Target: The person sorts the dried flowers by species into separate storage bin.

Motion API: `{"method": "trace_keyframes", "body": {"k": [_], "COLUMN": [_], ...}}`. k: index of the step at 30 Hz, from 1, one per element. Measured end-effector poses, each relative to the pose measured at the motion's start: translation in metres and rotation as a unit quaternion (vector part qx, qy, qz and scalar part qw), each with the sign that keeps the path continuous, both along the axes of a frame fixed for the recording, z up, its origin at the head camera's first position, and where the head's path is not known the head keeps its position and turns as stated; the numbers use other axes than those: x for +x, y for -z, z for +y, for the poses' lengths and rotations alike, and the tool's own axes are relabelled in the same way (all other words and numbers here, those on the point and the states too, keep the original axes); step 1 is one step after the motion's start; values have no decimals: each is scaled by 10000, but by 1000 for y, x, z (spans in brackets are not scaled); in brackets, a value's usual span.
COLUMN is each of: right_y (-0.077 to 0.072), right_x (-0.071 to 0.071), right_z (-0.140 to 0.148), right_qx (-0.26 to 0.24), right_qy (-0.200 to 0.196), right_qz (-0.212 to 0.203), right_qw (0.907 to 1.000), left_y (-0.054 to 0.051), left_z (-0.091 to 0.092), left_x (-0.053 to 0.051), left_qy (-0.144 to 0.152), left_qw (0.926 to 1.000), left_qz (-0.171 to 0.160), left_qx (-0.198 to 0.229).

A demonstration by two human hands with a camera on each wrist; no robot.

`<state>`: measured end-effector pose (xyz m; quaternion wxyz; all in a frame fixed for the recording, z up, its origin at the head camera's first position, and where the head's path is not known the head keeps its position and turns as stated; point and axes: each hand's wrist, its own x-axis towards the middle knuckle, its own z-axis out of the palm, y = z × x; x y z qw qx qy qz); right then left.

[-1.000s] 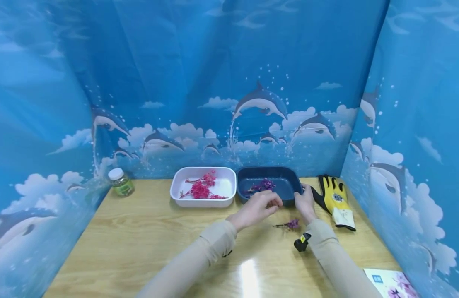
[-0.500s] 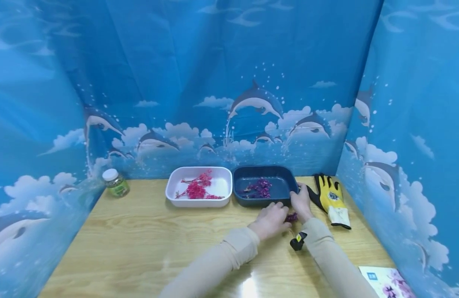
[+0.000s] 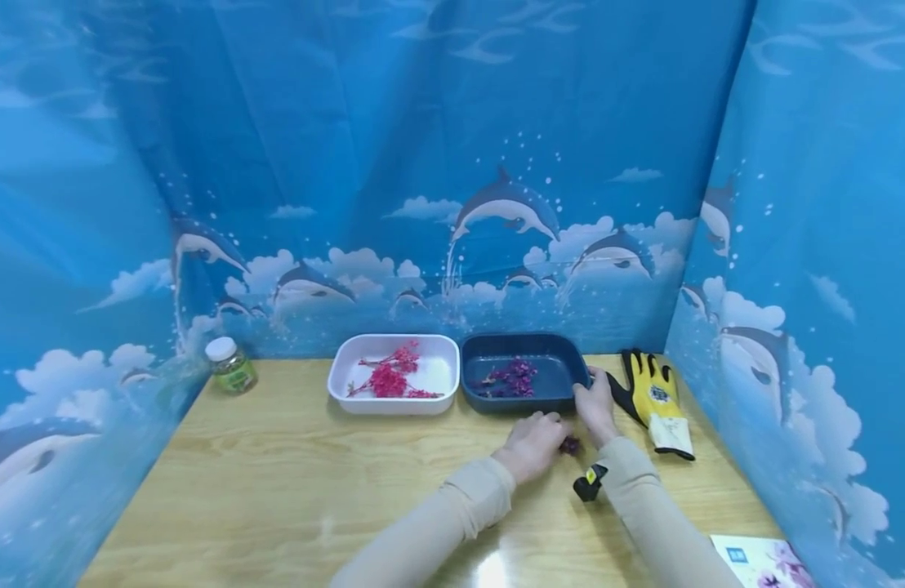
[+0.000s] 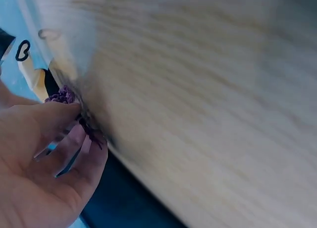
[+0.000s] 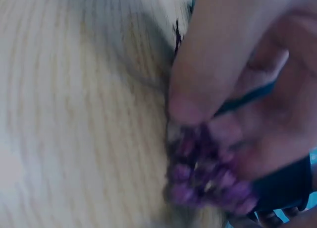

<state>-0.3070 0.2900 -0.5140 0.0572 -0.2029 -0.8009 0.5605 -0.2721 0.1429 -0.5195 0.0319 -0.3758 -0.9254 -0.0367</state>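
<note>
My left hand [image 3: 533,447] is low over the table, just in front of the dark blue tray [image 3: 566,351]. It pinches the stem of a purple dried flower sprig [image 3: 570,445] between thumb and fingers; the bloom [image 5: 213,188] shows close up in the right wrist view. At the tray's right front corner, my right hand [image 3: 595,404] grips the side, with its fingertips partly hidden. More purple dried flowers [image 3: 514,377] lie in that tray. Pink dried flowers [image 3: 390,380] lie in the white tray [image 3: 441,359] to its left.
A yellow and black work glove [image 3: 654,396] lies right of my right hand. At the back left stands a jar with a white lid [image 3: 232,367]. A flower-printed booklet [image 3: 761,559] is at the lower right. Dolphin-printed curtains [image 3: 394,163] enclose the wooden table [image 3: 276,482].
My left hand has come down and right from near the dark tray's front edge to the purple sprig on the table and taken hold of it. My right hand stays at the tray corner.
</note>
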Motion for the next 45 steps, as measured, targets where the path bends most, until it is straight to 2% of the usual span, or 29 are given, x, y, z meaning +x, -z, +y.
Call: {"method": "trace_keyframes", "body": {"k": [4,8,15,22,25,30,34,36,37,42,45], "right_y": [-3,-5,-5,-3,-2,0,2,4,5,9,7], "right_x": [-3,-2,2,2,1,1,-1,0,1,4,5], "right_z": [3,9,12,14,12,3,-4,-6,-7,-9,-7], "right_qx": [-13,64,217,198,220,147,37,21,17,43,30], "right_qy": [-70,-53,28,-41,5,-27,-102,-125,-139,-165,-163], "right_qz": [-74,-59,142,54,-5,32,39,34,21,-78,-89], "right_qw": [9999,9999,9997,9998,9998,9999,9999,9999,9999,9998,9998], "left_y": [-14,-33,-62,-77,-78,-71,-63,-59,-57,-51,-51], "left_z": [-8,-10,-12,-15,-16,-17,-17,-18,-18,-22,-26], "left_x": [-3,-6,-21,-44,-54,-69,-76,-77,-77,-75,-76], "left_qy": [16,56,-24,-410,-587,-1075,-1375,-1448,-1476,-1530,-1515], "left_qw": [9983,9925,9722,9517,9381,9058,8936,8885,8828,8467,8380], "left_qz": [-315,-447,-761,-1211,-1468,-1956,-1939,-1934,-2026,-2658,-2764], "left_qx": [496,1139,2214,2790,3082,3603,3808,3902,3973,4348,4455]}}
